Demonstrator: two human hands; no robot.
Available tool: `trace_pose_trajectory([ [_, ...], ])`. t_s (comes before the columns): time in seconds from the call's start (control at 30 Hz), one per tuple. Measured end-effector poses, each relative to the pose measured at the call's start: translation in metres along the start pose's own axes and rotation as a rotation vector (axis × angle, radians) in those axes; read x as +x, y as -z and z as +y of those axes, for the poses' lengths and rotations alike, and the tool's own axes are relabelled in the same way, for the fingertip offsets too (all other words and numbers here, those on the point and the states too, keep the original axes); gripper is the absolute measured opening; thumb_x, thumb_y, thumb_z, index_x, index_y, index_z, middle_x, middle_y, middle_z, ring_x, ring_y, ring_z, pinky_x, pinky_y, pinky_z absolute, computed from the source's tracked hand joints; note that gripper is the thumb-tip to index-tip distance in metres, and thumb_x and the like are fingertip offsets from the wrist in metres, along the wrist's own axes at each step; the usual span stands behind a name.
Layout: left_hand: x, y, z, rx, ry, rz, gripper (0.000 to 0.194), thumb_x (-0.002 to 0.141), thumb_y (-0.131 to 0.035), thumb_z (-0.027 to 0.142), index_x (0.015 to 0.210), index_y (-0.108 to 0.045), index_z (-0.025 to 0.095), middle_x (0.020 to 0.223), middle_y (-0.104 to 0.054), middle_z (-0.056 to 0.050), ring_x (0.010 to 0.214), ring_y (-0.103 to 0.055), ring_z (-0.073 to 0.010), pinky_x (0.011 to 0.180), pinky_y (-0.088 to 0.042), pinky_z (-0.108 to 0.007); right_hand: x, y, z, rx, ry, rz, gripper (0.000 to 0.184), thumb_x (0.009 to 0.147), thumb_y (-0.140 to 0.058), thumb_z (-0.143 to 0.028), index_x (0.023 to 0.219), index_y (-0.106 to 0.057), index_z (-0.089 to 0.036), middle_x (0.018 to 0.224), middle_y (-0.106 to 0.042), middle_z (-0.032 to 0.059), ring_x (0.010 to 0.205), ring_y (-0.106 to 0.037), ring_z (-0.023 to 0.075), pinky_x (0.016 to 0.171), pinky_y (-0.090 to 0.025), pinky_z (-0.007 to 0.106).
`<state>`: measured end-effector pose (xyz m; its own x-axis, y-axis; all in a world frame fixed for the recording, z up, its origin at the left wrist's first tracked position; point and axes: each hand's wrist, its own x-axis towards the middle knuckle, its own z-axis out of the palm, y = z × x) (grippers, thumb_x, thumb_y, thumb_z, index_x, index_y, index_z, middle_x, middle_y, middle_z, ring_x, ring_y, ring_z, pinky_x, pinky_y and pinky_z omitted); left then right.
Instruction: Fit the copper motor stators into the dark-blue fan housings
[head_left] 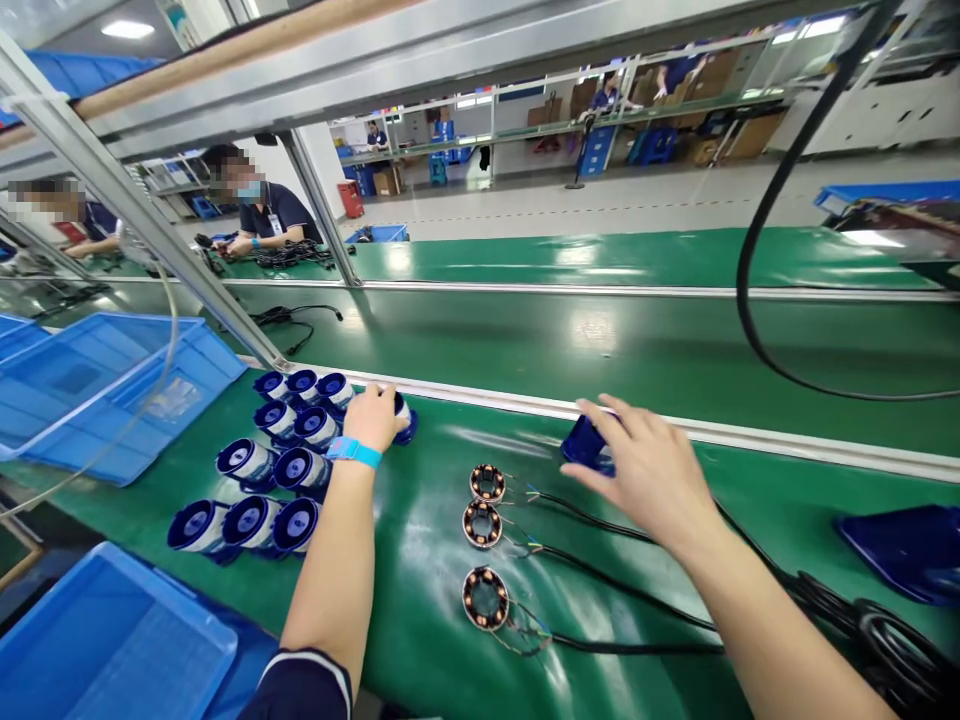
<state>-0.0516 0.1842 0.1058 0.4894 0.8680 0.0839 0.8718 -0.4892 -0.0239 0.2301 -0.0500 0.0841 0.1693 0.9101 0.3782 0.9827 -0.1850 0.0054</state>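
Observation:
My left hand (373, 418), with a bright blue band on the wrist, is wrapped round a blue-and-white cylindrical motor housing (406, 420) near the bench's back rail. Left of it stand several more such housings (251, 520) in loose rows. My right hand (651, 465) has its fingers spread at a dark blue plastic part (587, 443), partly hidden behind them; whether they touch it I cannot tell. Between my arms three ring-shaped copper-wound stators (484, 597) lie in a column, thin wires running from them towards black cables (630, 648).
Blue bins (120, 390) stand at the left, with another blue tray (112, 640) at lower left. Coiled black cable (892, 640) and a dark blue part (904, 550) lie at right. A black cable (742, 270) hangs down. A masked person (274, 215) works across the bench.

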Motion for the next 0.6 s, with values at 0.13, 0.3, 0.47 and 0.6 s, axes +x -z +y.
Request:
trace_pose_trajectory([
  [0.13,-0.003,0.003,0.02,-0.153,-0.24,-0.077,0.079,0.074,-0.084,0.035,0.143,-0.049,0.016,0.128,-0.059,-0.014,0.12,-0.06,-0.0281,0.107,-0.045,-0.035,-0.009,-0.028,-0.057,0.326,0.29,-0.157,0.053,0.084,-0.078,-0.027,0.134,-0.06,-0.03,0.142,-0.051,0.0094,0.116,-0.059,0.0292,0.092,-0.056,0.043],
  [0.3,-0.007,0.0,0.047,-0.379,-0.511,-0.199,0.095,0.063,-0.092,0.034,0.145,-0.046,0.022,0.132,-0.062,-0.01,0.124,-0.059,-0.0259,0.107,-0.046,-0.034,-0.011,-0.035,-0.068,0.582,0.273,-0.047,0.021,0.099,-0.057,-0.024,0.116,-0.069,-0.023,0.13,-0.061,0.0062,0.11,-0.065,0.0209,0.094,-0.058,0.036],
  [0.47,-0.015,-0.009,0.09,-0.781,-0.618,-0.271,0.125,0.061,-0.093,0.033,0.158,-0.015,0.028,0.123,-0.067,-0.008,0.119,-0.063,-0.0296,0.101,-0.048,-0.04,-0.006,0.008,-0.046,0.443,0.18,0.305,0.024,0.101,-0.054,-0.027,0.121,-0.066,-0.019,0.129,-0.062,0.0084,0.109,-0.065,0.0203,0.093,-0.058,0.034],
  [0.6,-0.024,-0.015,0.115,-0.837,-0.664,-0.306,0.134,0.061,-0.093,0.038,0.159,-0.001,0.028,0.124,-0.066,-0.009,0.12,-0.061,-0.033,0.099,-0.048,-0.042,-0.007,0.017,-0.039,0.28,0.192,0.124,0.027,0.103,-0.047,-0.031,0.124,-0.064,-0.022,0.129,-0.062,0.0065,0.104,-0.067,0.026,0.078,-0.062,0.042],
])
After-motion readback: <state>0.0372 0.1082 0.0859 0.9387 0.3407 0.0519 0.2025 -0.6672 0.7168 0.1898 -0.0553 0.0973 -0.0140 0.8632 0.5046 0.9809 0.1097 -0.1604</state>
